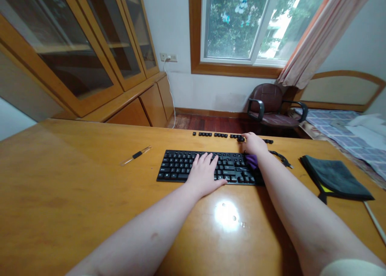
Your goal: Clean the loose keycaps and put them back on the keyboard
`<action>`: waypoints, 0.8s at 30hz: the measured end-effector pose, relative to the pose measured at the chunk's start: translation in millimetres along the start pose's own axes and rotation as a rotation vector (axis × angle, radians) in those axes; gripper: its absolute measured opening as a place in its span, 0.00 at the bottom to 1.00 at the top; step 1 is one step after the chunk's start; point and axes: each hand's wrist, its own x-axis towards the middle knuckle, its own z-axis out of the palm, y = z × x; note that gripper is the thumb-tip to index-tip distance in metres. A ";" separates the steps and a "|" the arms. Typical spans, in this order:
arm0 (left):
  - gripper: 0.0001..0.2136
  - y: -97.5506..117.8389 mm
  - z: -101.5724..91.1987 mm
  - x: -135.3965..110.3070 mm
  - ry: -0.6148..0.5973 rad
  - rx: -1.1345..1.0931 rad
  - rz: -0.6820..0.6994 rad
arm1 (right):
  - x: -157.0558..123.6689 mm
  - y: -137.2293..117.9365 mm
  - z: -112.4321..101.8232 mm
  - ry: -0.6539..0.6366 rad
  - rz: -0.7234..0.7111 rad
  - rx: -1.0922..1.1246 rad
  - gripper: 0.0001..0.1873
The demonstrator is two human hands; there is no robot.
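A black computer keyboard [173, 164] lies on the wooden desk, its top row without keycaps. My left hand [202, 172] rests flat on the middle of it, fingers spread. My right hand [255, 144] reaches past the keyboard's far right side, its fingertips closed at a small black keycap [240, 139] beside the row of loose ones. Under that hand a bunched purple cloth [252, 162] shows; I cannot tell whether the palm also grips it. Several loose keycaps [205, 134] stand in groups along the desk's far edge.
A slim tool with a black grip [136, 154] lies left of the keyboard. To the right are a coiled black cable [282, 159] and a folded dark grey cloth [334, 175]. Beyond the desk [75, 187] stand an office chair [268, 103], a bed and a glass-door cabinet.
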 end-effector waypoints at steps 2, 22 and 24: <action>0.39 -0.3 0.1 0.1 0.004 0.002 -0.005 | 3.0 -0.8 2.1 -0.021 0.006 -0.012 0.21; 0.34 3.6 -9.7 1.0 0.105 -0.174 0.063 | -83.1 -52.3 -24.0 0.281 -0.146 0.415 0.12; 0.30 2.6 -10.6 1.0 0.177 -0.294 0.082 | -100.6 -64.5 -22.3 0.294 -0.192 0.498 0.12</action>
